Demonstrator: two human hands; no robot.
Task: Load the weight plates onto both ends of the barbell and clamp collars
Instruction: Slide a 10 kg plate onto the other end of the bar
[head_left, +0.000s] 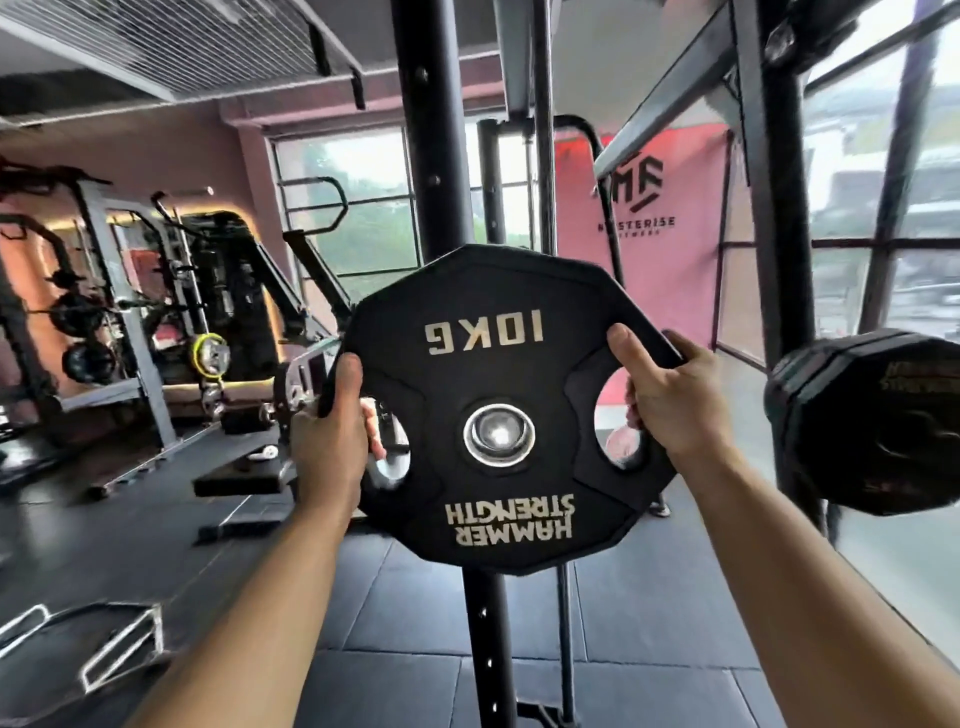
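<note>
Left hand (328, 441) and right hand (672, 402) clamp opposite sides of the weight plate (498, 374).

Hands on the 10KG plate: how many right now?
2: left hand grips the 10KG plate at its left cutout, right hand at its right cutout.

The weight plate (498, 374) is black with pale gold letters and a silver ring. The banner (670, 260) is red with black letters.

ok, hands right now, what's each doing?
Left hand: grips the plate at its left cutout.
Right hand: grips the plate's right edge.
</note>
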